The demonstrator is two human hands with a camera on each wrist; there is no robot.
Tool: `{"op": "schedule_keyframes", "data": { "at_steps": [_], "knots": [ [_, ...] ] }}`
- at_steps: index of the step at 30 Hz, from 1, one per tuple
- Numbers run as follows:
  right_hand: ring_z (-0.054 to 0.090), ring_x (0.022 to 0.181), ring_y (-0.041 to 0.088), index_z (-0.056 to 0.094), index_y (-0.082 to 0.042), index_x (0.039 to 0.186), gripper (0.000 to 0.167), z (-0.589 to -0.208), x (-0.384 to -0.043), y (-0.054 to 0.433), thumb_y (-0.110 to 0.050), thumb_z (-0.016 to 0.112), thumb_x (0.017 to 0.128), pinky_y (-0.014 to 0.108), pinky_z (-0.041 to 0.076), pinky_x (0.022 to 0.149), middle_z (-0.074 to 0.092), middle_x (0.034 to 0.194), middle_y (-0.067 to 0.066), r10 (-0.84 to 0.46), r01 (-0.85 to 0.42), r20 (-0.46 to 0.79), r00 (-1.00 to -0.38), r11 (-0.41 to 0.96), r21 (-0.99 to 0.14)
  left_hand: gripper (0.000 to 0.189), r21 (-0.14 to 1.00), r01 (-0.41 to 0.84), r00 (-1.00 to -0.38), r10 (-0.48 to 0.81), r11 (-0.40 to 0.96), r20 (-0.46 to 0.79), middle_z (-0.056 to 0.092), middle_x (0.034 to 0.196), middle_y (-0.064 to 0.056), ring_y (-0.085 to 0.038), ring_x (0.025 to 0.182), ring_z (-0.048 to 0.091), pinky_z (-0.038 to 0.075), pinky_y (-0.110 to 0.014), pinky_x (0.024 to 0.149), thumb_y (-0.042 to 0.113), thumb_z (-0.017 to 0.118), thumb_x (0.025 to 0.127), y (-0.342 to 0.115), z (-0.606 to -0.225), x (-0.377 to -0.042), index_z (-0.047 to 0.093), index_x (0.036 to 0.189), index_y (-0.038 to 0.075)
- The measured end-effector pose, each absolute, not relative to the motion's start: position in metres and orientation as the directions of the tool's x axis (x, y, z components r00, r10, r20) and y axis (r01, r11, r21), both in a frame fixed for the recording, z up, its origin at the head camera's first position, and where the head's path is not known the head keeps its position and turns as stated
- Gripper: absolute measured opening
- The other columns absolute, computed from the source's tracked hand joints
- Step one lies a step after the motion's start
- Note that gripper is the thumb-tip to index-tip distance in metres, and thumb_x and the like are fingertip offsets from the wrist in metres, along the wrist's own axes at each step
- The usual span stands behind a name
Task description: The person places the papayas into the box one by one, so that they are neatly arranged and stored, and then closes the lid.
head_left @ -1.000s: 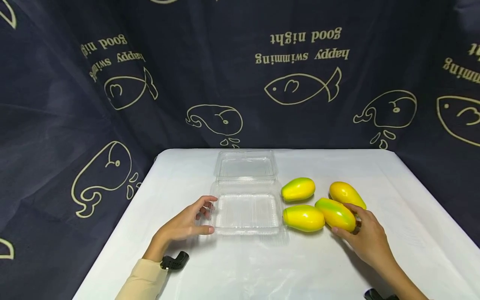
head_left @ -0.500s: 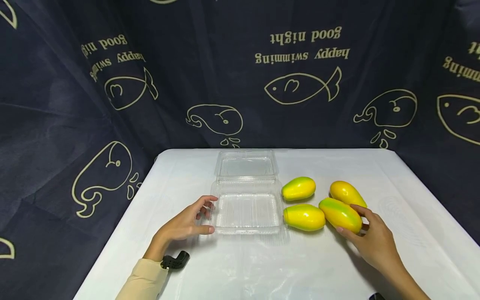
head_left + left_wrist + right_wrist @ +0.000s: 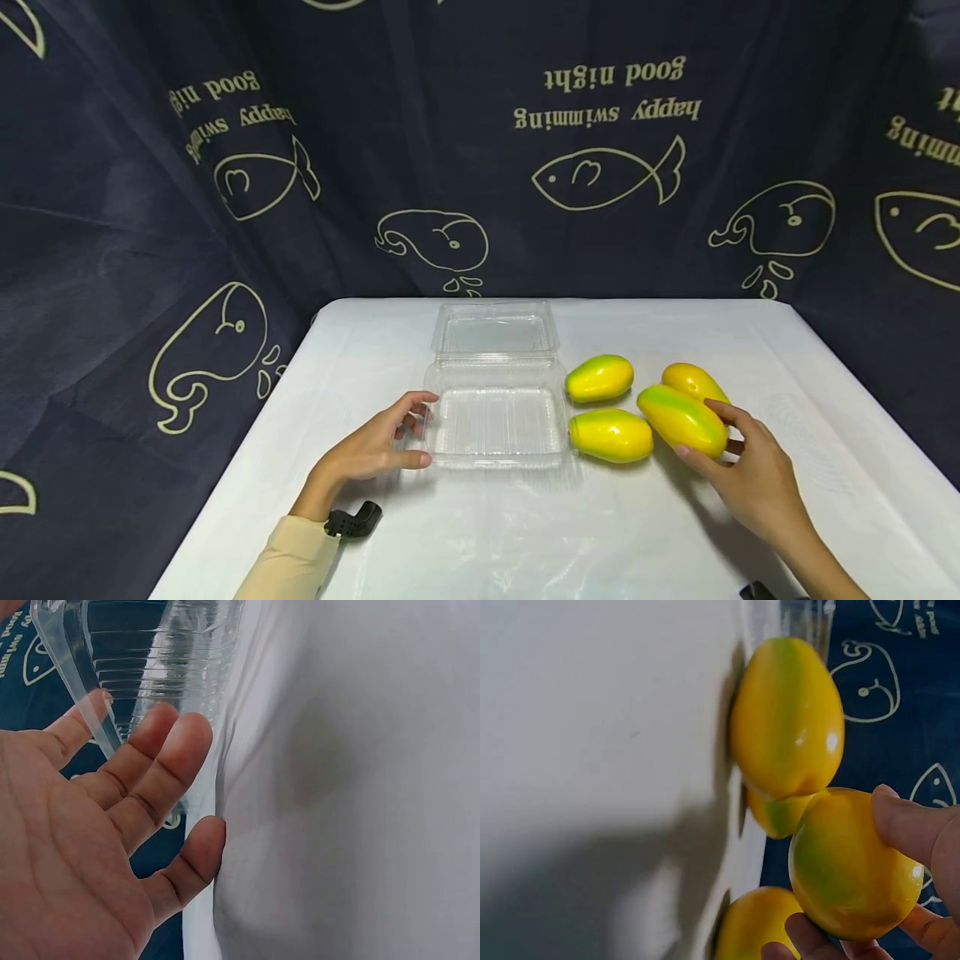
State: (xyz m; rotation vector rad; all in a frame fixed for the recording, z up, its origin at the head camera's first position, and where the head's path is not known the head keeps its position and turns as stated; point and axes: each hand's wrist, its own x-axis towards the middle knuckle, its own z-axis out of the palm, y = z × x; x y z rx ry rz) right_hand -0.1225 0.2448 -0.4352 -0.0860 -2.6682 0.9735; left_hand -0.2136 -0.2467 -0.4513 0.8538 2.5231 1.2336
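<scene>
My right hand (image 3: 757, 479) grips a yellow-green papaya (image 3: 682, 419) between thumb and fingers. In the right wrist view this held papaya (image 3: 851, 866) is off the white table. Three more papayas lie around it: one at the front (image 3: 611, 435), one farther back (image 3: 599, 378) and one partly hidden behind the held one (image 3: 693, 382). A clear plastic clamshell box (image 3: 495, 460) lies unfolded to their left, with nothing inside. Beside its left wall is my left hand (image 3: 375, 442), fingers loosely bent and spread. The left wrist view shows its fingertips right at the box's rim (image 3: 79, 694).
The box's lid (image 3: 492, 329) lies folded back toward the table's far edge. A white cloth covers the table (image 3: 525, 542). Dark blue printed curtains (image 3: 465, 125) hang behind and to the sides.
My right hand has shifted slightly right and raised its papaya off the table, away from the front one. The left hand and the box have stayed in place.
</scene>
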Motion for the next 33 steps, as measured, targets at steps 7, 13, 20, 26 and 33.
{"op": "schedule_keyframes", "data": {
  "at_steps": [7,13,20,26,33],
  "knots": [
    [0.066,0.101,0.043,0.048,-0.007,0.144,0.078,-0.421,-0.132,0.227,-0.034,0.085,0.081,0.017,0.051,0.064,0.053,0.131,0.027,0.123,-0.116,0.313,-0.942,0.754,-0.646,0.077,0.779,0.404,-0.813,0.579,0.480,0.065,0.053,0.132,-0.013,-0.029,0.107,0.057,0.044,-0.042,0.091,0.023,0.079,0.085,-0.249,-0.452,-0.212,0.035,0.149,0.030],
    [0.069,0.098,0.033,0.051,-0.009,0.142,0.075,-0.410,-0.141,0.212,-0.031,0.087,0.079,0.015,0.053,0.067,0.056,0.131,0.019,0.077,-0.201,0.377,-0.923,0.740,-0.642,0.078,0.784,0.393,-0.813,0.580,0.480,0.053,0.052,0.133,-0.013,-0.029,0.106,0.057,0.044,-0.042,0.091,0.024,0.078,0.086,-0.249,-0.453,-0.211,0.035,0.151,0.021],
    [0.068,0.101,0.034,0.051,-0.009,0.143,0.076,-0.397,-0.150,0.195,-0.031,0.086,0.079,0.014,0.053,0.072,0.055,0.137,0.016,0.034,-0.251,0.393,-0.919,0.718,-0.649,0.080,0.781,0.391,-0.810,0.585,0.486,0.041,0.052,0.133,-0.012,-0.029,0.106,0.058,0.044,-0.043,0.091,0.024,0.078,0.085,-0.245,-0.450,-0.212,0.034,0.151,0.017],
    [0.068,0.104,0.041,0.049,-0.010,0.145,0.077,-0.388,-0.158,0.173,-0.031,0.085,0.081,0.038,0.060,0.074,0.055,0.135,0.020,-0.010,-0.248,0.325,-0.946,0.669,-0.701,0.081,0.781,0.380,-0.816,0.577,0.496,0.031,0.052,0.134,-0.012,-0.029,0.105,0.058,0.044,-0.044,0.092,0.022,0.079,0.084,-0.244,-0.448,-0.212,0.034,0.151,0.017],
    [0.067,0.103,0.034,0.050,-0.015,0.144,0.075,-0.381,-0.167,0.148,-0.029,0.086,0.080,0.033,0.059,0.076,0.055,0.137,0.015,-0.054,-0.272,0.311,-0.949,0.643,-0.716,0.082,0.781,0.382,-0.814,0.581,0.495,0.030,0.052,0.134,-0.011,-0.027,0.105,0.058,0.045,-0.043,0.090,0.027,0.079,0.084,-0.244,-0.449,-0.213,0.034,0.151,0.018]
  ]
}}
